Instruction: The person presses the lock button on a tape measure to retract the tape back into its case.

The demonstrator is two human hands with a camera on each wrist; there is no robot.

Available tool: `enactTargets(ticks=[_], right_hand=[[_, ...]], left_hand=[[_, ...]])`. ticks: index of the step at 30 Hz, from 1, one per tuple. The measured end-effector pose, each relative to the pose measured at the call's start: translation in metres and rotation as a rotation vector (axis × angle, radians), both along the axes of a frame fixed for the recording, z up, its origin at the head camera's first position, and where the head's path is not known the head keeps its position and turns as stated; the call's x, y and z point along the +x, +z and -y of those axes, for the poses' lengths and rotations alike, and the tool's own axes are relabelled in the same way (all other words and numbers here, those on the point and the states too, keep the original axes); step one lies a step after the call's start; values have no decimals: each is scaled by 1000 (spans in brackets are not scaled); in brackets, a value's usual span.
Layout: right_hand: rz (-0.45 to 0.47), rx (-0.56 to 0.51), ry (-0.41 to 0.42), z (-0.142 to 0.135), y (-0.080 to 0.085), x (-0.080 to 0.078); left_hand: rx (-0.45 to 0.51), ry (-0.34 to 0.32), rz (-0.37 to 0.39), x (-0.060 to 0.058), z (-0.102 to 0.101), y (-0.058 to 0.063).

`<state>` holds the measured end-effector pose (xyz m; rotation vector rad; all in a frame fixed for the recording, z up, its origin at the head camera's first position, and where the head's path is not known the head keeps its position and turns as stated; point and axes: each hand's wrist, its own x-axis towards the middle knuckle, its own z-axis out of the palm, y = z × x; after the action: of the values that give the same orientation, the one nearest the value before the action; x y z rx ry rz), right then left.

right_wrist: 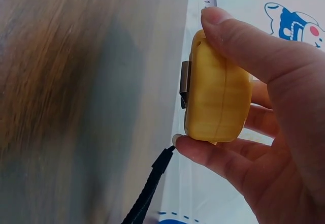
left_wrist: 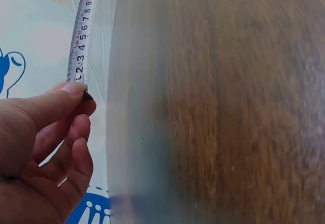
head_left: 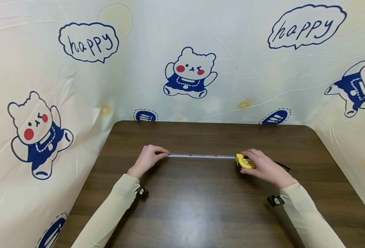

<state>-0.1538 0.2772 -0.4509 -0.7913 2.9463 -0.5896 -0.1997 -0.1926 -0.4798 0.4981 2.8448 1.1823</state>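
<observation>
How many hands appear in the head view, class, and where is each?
2: the bare left hand pinches the end of the white printed measuring tape; the bare right hand grips its yellow boxy case.

The tape runs crosswise over the bench, between the left hand at its left end and the case at its right end. The right hand is around the case, mostly to its right; the strap trails rightward behind that hand. The wrist cameras sit before the tape, one on each arm. The cloth hangs behind the bench and along its left and right sides.
</observation>
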Motion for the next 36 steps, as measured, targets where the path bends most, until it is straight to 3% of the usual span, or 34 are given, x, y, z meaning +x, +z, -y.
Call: enactTargets(ticks=[36], right_hand=[[-30,-20,41,29,-5,-4]], left_hand=[[15,-51,-26,1,-30,-4]])
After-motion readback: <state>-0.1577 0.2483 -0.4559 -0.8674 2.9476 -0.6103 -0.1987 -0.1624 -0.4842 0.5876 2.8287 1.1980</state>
